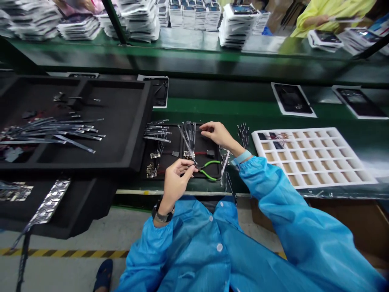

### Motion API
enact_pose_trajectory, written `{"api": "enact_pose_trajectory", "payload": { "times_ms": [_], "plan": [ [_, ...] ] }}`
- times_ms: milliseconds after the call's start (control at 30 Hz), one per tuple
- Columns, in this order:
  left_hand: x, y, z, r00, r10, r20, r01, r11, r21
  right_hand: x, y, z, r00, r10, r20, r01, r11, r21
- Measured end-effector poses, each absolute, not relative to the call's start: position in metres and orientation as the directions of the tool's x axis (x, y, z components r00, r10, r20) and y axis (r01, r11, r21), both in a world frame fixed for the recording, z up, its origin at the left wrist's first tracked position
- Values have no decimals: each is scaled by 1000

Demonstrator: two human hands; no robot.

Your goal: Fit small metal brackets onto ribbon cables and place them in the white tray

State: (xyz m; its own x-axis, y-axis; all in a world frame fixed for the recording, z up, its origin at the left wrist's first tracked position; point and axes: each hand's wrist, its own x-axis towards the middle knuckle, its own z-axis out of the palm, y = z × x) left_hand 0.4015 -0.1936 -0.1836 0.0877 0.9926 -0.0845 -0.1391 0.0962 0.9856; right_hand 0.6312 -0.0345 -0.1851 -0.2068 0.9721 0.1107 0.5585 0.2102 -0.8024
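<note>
Two hands are seen over one small black mat (182, 160). One thin strip (186, 145) is pinched in the fingertips of the left hand (176, 178); it slants up and away from the fingers. One green-handled pair of pliers (209, 168) is lying just beside those fingertips, on the mat. The right hand (216, 134) is laid near the mat's far edge, fingers bent on a bunch of strips (191, 130). One white tray (310, 156) is placed on the right, one big black tray (121, 121) on the left. Bare mat is left between the hands.
</note>
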Motion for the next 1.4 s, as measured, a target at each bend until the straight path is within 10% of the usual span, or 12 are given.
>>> {"api": "enact_pose_trajectory", "payload": {
  "times_ms": [500,800,1400],
  "plan": [
    [395,-197,-188,87,989,-119,-150,131,980,623,-31,-188,-294,945,146,458,274,-846],
    [406,-190,-173,85,992,-93,-187,108,976,633,-63,-149,-219,963,156,105,182,-978],
    [413,-182,-160,51,996,-69,-338,83,938,632,-118,-116,-337,939,70,82,104,-991]
  ]
}}
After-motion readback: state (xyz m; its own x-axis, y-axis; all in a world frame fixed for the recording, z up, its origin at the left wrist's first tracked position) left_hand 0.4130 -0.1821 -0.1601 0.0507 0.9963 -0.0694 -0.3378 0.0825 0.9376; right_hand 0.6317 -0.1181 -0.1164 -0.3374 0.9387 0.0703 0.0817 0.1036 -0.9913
